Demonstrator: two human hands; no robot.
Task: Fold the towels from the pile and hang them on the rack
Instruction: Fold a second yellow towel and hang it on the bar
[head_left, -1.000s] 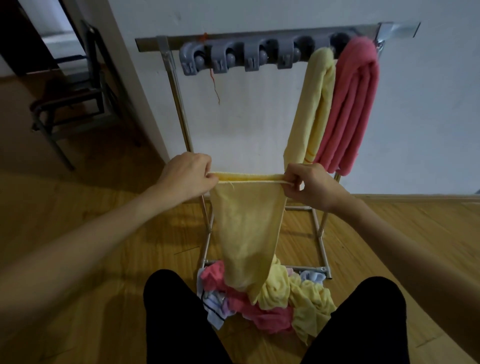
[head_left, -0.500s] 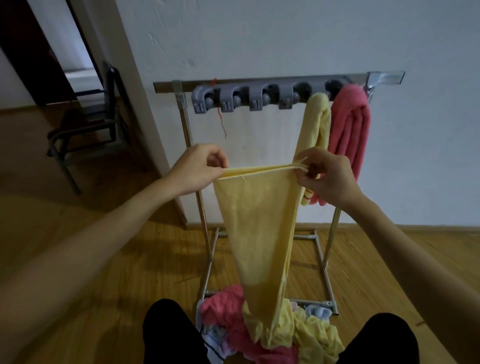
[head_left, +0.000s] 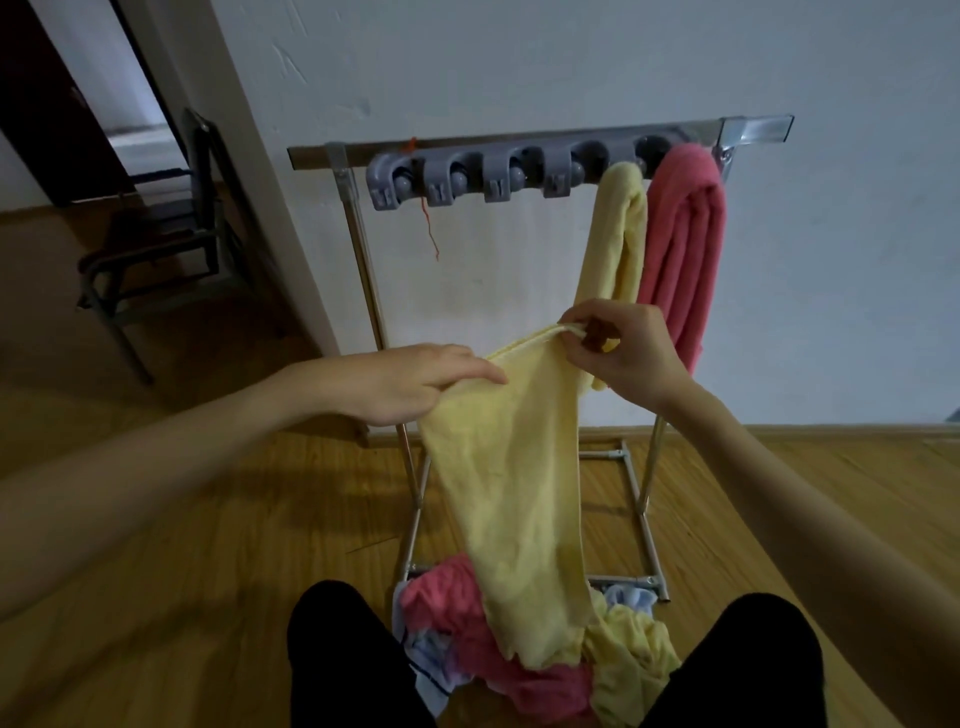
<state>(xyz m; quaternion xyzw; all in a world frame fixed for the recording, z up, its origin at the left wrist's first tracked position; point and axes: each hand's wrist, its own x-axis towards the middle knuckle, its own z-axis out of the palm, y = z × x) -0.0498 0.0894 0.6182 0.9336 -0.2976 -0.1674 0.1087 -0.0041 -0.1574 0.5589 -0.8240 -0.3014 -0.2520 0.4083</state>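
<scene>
Head view is showing the right hand (head_left: 631, 358) pinching the top hem of a yellow towel (head_left: 519, 499) between thumb and curled fingers, up near the rack's hung towels. Lower and to the side, the left hand (head_left: 415, 384) is lying along the hem's other end, fingers nearly straight over the cloth; whether the thumb is gripping underneath is hidden, so I cannot tell how firmly it is holding. From these two hands the towel is hanging in one long tapering panel, its tail trailing into the pile of towels (head_left: 524, 660) on the floor between the person's knees. Behind it, the rack (head_left: 363, 260) is already carrying a folded yellow towel (head_left: 618, 239) and a folded pink towel (head_left: 685, 244) at its right end. To fold well, it seems wise to level both corners, lift the tail free of the pile, and bring edges together squarely before draping it beside the other two.
</scene>
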